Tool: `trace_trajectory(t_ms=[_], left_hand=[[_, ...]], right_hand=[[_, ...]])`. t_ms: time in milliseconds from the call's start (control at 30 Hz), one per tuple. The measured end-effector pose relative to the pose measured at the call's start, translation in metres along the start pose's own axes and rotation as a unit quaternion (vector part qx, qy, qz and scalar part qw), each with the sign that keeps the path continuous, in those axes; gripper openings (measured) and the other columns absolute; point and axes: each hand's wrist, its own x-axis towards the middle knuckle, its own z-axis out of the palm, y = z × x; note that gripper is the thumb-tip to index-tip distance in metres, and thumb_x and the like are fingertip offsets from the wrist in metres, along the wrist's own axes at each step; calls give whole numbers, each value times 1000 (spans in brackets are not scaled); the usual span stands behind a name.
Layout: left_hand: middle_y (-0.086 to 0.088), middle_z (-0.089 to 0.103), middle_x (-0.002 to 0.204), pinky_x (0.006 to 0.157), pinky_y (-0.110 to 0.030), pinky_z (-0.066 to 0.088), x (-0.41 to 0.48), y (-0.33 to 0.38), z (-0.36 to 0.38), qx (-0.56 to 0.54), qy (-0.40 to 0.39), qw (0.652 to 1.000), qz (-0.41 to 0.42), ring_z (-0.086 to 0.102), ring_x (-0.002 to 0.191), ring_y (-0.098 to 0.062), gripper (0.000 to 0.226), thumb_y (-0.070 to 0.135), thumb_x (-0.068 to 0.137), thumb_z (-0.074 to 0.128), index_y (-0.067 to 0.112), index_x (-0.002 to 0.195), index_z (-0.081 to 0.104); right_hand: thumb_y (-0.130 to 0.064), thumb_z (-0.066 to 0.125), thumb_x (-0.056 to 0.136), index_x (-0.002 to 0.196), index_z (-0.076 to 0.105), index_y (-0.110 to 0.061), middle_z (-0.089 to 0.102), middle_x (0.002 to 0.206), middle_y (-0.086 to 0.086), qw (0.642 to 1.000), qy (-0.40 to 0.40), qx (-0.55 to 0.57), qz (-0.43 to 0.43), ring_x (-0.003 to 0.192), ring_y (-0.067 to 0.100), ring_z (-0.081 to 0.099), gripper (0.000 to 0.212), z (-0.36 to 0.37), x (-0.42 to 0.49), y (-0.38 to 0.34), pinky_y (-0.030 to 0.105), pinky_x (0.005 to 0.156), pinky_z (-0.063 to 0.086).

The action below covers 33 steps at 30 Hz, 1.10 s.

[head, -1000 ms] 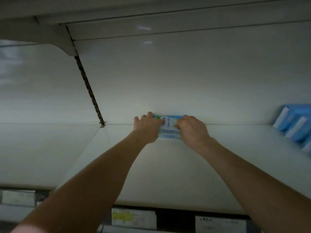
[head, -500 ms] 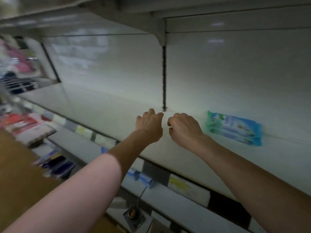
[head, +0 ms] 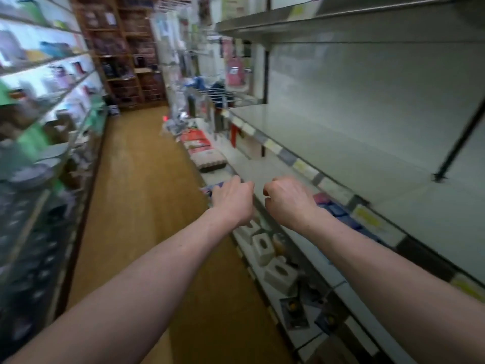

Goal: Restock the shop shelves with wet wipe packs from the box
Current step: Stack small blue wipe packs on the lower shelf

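Note:
My left hand (head: 232,199) and my right hand (head: 287,199) hang side by side in the air in front of the shelving, close together and holding nothing. Their fingers are loosely curled. The grey shelf (head: 354,143) on the right is bare where I can see it. No wet wipe pack and no box is in view; the view has swung left down the aisle and is blurred.
A wooden-floored aisle (head: 136,179) runs ahead between stocked shelves on the left (head: 39,106) and the shelf unit on the right. Lower shelves under my hands hold white tissue boxes (head: 265,248) and small packets. Price labels (head: 304,166) line the shelf edge.
Both hands let go of the wipe pack at the back of the shelf and drew back. The view swung left, so the pack has passed out of sight.

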Motion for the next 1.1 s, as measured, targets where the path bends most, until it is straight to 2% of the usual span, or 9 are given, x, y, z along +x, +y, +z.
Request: trace_trajectory(t_ms=[167,267,400,500,600,667,900,1000,1100], left_hand=[[-10,48,127,92,-41,39,-73,-100,-1,22,-14,994,-101,50,118,-31,41,21,94,51,20,135,47],[-9,49,128,94,-41,40,-122,-154,5,23,-20,987,-160,51,117,-31,43,19,94,52,21,136,47],[-8,51,129,96,-42,42,-169,-196,12,30,-27,976,-213,53,116,-29,41,18,95,56,23,135,48],[-8,51,128,98,-42,40,-241,-262,18,12,-55,955,-290,52,117,-28,39,18,95,54,22,134,50],[-9,49,129,99,-43,38,-292,-303,26,-15,-90,938,-336,50,119,-29,36,21,95,54,21,131,52],[-11,48,127,97,-43,38,-325,-326,32,-26,-118,921,-371,50,118,-32,31,26,94,53,20,125,54],[-10,48,130,94,-42,41,-425,-382,80,-65,-150,854,-495,49,120,-32,32,23,94,49,22,125,54],[-10,48,129,83,-39,40,-461,-392,104,-77,-168,823,-537,50,117,-31,26,19,92,52,20,117,55],[-12,47,125,83,-41,41,-492,-393,131,-107,-191,788,-575,52,112,-33,22,20,94,52,17,116,53]], right_hand=[[-14,45,95,110,63,-10,61,116,11,996,11,25,-80,109,31,55,24,23,1,-120,33,82,41],[-10,43,93,104,63,-7,61,110,11,991,9,54,-125,105,30,55,23,33,-8,-190,34,76,40],[-12,46,95,98,64,-9,61,100,8,983,-8,70,-169,87,22,52,19,45,-25,-249,30,69,38],[-14,50,95,97,64,-11,61,99,7,963,-63,99,-244,81,18,47,15,66,-41,-340,28,68,41],[-15,49,95,108,64,-10,61,108,9,940,-114,92,-307,97,25,57,20,78,-56,-401,34,80,49],[-15,47,96,111,62,-8,60,113,11,921,-146,90,-349,106,29,56,23,90,-67,-439,36,83,46],[-13,48,94,109,62,-12,60,113,10,859,-194,77,-468,106,28,55,21,140,-110,-532,34,77,41],[-14,47,96,99,61,-10,59,114,12,827,-226,65,-510,111,30,52,15,159,-129,-552,34,78,39],[-11,46,96,76,44,-14,56,101,13,799,-267,52,-537,104,32,51,20,189,-150,-565,33,72,31]])
